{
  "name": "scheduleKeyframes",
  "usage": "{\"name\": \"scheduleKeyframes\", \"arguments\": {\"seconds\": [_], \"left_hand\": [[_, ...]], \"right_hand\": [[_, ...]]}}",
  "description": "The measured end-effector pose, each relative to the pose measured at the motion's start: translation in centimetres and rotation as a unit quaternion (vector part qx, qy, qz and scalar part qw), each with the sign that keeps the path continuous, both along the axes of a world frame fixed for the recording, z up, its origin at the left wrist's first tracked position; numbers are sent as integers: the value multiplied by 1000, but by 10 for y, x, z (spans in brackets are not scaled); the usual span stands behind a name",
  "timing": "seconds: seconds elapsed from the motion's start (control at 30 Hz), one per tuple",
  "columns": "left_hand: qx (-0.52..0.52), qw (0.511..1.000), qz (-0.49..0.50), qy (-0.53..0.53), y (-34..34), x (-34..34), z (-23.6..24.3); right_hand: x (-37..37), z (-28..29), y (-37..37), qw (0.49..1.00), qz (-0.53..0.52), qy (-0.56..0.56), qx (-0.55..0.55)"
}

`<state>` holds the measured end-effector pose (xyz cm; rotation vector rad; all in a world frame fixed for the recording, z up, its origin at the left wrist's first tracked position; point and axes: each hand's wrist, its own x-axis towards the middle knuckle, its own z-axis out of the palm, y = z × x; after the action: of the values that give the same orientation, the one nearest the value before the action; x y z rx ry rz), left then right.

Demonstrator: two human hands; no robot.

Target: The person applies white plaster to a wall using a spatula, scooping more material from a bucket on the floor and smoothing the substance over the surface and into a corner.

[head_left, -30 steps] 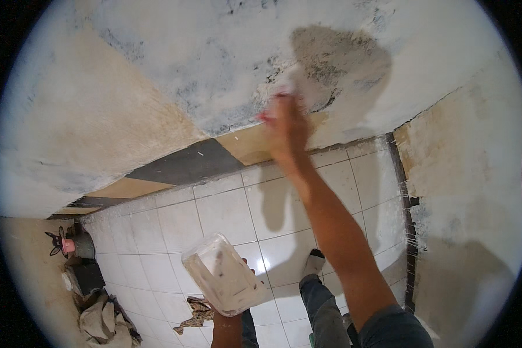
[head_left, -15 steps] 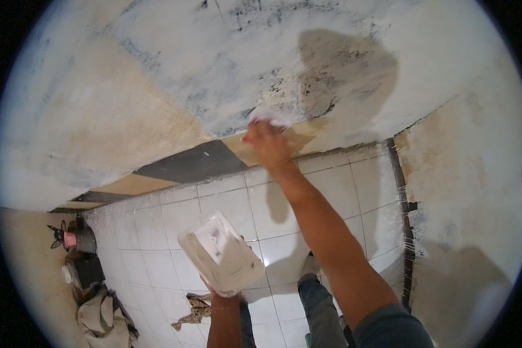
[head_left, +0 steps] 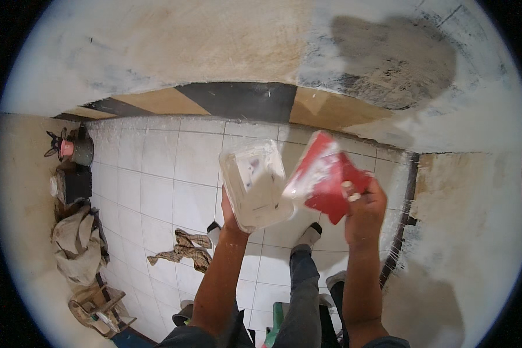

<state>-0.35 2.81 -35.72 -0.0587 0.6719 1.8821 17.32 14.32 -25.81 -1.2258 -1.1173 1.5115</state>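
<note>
The white tub (head_left: 254, 184) sits in front of your chest above the tiled floor (head_left: 156, 185), your left hand (head_left: 231, 216) cupping it from below, fingers wrapped on it. Your right hand (head_left: 362, 210) grips a red scraper (head_left: 327, 178) whose blade touches the tub's edge

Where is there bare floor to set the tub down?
Bare tiles lie between the striped wall base and the crumpled rag. The left wall is crowded: bucket, dark box, sacks.
</note>
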Motion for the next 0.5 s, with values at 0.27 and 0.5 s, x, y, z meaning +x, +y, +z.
{"name": "scheduleKeyframes", "arguments": {"seconds": [0.27, 0.5], "left_hand": [[44, 997, -63, 26, -10, -19, 11], [-52, 989, -134, 34, -21, -41, 25]], "right_hand": [[-57, -5, -40, 959, 185, -198, 76], [-74, -23, -54, 936, 166, -294, 98]]}}
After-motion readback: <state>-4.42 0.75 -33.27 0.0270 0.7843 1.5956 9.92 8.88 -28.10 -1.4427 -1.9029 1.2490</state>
